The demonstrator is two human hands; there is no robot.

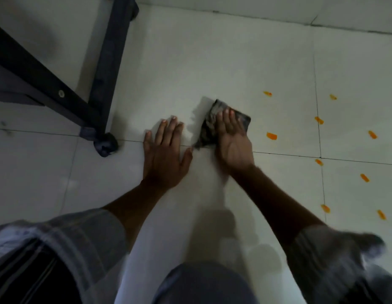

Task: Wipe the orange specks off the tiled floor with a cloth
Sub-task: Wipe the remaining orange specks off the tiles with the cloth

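My right hand (232,139) presses flat on a dark folded cloth (210,119) on the pale tiled floor (190,62), fingers stretched over it. My left hand (165,150) lies flat on the tile just left of the cloth, fingers spread, holding nothing. Several orange specks lie to the right of the cloth: the nearest orange speck (271,136) is a short way right of my right hand, another orange speck (267,93) is farther up, and more run down the right side along a grout line.
A dark metal furniture frame (102,69) stands at the upper left, its foot (106,144) on the floor close to my left hand. A wall base (278,12) runs along the top. My knees and sleeves fill the bottom.
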